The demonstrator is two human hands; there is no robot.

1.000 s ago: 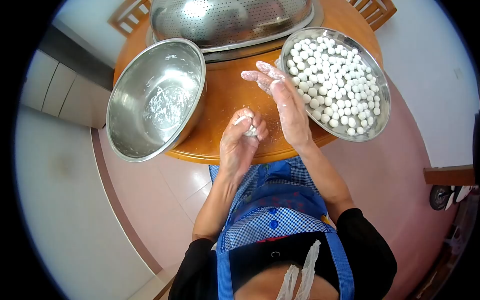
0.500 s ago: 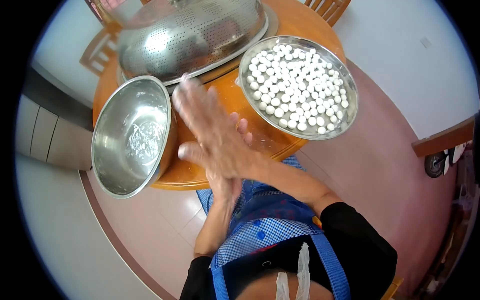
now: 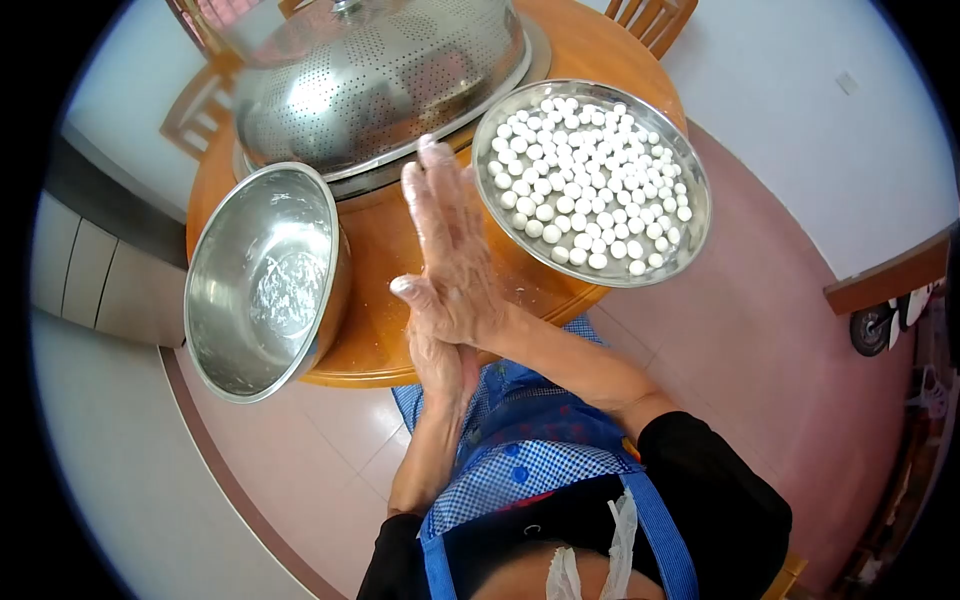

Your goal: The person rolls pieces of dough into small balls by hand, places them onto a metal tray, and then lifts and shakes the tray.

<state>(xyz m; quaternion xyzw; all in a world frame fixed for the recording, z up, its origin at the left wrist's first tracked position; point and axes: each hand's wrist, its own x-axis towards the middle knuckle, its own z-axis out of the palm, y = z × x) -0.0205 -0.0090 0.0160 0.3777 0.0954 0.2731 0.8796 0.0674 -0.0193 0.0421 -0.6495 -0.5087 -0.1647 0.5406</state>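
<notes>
Palm down and fingers stretched, the right hand (image 3: 452, 262) covers the left hand (image 3: 437, 362), whose grip I can't tell; light, even circling should suit, white balls (image 3: 603, 195) lying in the tray (image 3: 625, 279) at right.

Left hand (image 3: 438, 362): mostly hidden from us beneath the right hand (image 3: 456, 280).
Between the hands: we cannot see.
Perforated cover (image 3: 385, 85): we find its top cut off.
</notes>
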